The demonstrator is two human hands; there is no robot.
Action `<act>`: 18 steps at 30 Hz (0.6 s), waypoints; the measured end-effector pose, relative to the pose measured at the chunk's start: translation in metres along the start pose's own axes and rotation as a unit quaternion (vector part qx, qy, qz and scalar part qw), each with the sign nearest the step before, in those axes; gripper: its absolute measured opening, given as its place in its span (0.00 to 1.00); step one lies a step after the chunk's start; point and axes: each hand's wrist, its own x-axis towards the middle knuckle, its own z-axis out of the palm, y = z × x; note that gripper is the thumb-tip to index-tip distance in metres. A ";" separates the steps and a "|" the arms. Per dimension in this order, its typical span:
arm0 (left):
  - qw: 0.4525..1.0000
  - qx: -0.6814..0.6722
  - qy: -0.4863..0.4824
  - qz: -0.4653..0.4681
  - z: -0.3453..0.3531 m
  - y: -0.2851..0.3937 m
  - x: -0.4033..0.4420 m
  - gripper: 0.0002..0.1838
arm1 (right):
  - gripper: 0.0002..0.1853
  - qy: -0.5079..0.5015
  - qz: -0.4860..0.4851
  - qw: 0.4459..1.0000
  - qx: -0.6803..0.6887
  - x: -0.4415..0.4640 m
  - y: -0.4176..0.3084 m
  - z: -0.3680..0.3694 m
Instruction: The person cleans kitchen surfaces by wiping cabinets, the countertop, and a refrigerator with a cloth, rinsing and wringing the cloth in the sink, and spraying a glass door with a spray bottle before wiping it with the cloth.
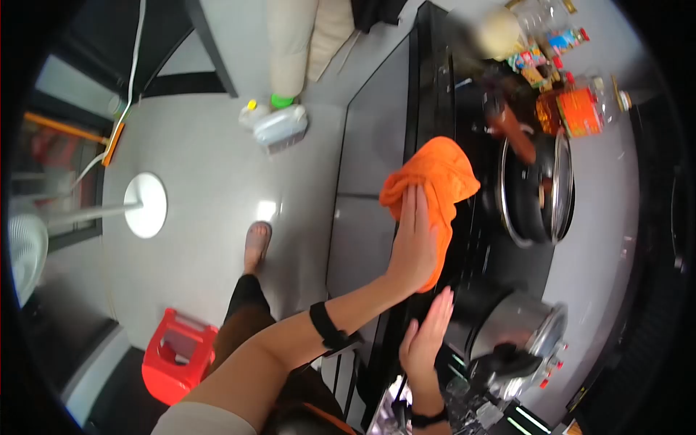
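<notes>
My left hand (414, 243) is on an orange cloth (442, 174), its fingers pressed into the folds. The bunched cloth lies along the front edge of the black cooktop counter (428, 80), and part of it shows beyond my fingertips. Closer to me, my right hand (426, 344) holds nothing. Its fingers are stretched out above the counter, near a steel pot (511, 322) and just short of the cloth's lower end.
A lidded black pan (538, 188) stands farther back on the cooktop. Behind it are an oil bottle (580, 110) and other bottles. On the floor are a red stool (174, 355), a white fan base (145, 205) and plastic jugs (281, 129). Grey cabinet doors (373, 145) face the floor.
</notes>
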 end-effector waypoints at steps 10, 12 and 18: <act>0.996 0.022 0.039 -0.071 0.016 -0.040 0.383 0.32 | 0.30 -0.036 0.053 0.996 -0.057 0.010 -0.001 0.005; 0.996 -0.051 0.078 -0.003 0.020 -0.065 0.396 0.28 | 0.30 -0.034 0.059 0.996 -0.063 0.008 0.002 0.006; 0.994 0.000 -0.079 0.080 0.021 -0.209 0.323 0.23 | 0.30 -0.021 0.060 0.998 -0.020 0.005 0.001 0.005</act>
